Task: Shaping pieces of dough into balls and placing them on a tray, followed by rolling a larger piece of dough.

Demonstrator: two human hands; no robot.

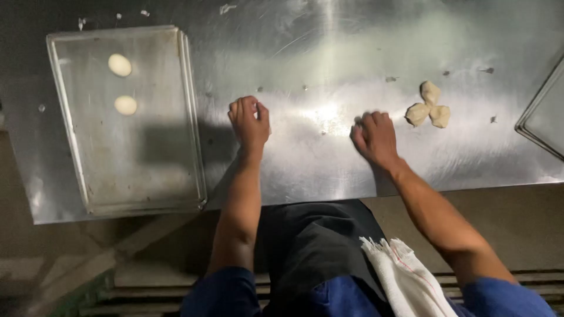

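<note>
2 cupped hands [249, 120] [374, 136] press on shiny steel table [317, 58] near lumpy dough pieces [429, 107].

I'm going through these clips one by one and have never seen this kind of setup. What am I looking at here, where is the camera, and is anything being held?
There is no machine here: these are a person's two bare hands, filmed by a camera worn on the head and looking straight down. The surface is a steel worktable. The left hand and the right hand both rest cupped, palms down, on the table; anything under the palms is hidden, so I cannot tell if they hold something. Right of the right hand lie three rough dough pieces, touching one another. On the left sits a metal baking tray with two smooth dough balls on it, apart from each other. Another tray's corner shows at the right edge. A white cloth hangs at the person's waist.
</note>
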